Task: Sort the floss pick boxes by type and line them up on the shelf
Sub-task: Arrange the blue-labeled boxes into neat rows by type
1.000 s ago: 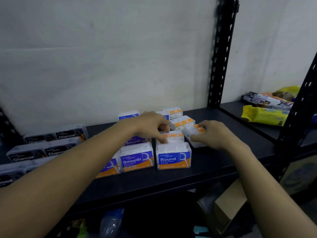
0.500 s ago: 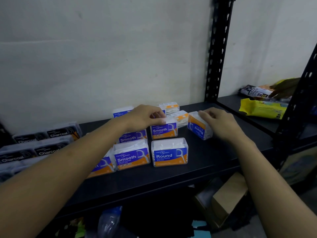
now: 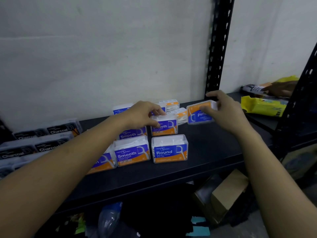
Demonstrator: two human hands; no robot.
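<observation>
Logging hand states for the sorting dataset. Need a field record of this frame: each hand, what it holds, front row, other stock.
left hand: grips second-row Smooth box by its top
right hand: holds tilted Round box, label upside down
front row: front Smooth box beside front Round box, both upright, labels forward
left end: Charcoal boxes in rows
surface: black shelf

Smooth boxes (image 3: 132,154) stand beside an upright Round box (image 3: 169,150); inverted Round box (image 3: 197,115) raised behind it.
</observation>
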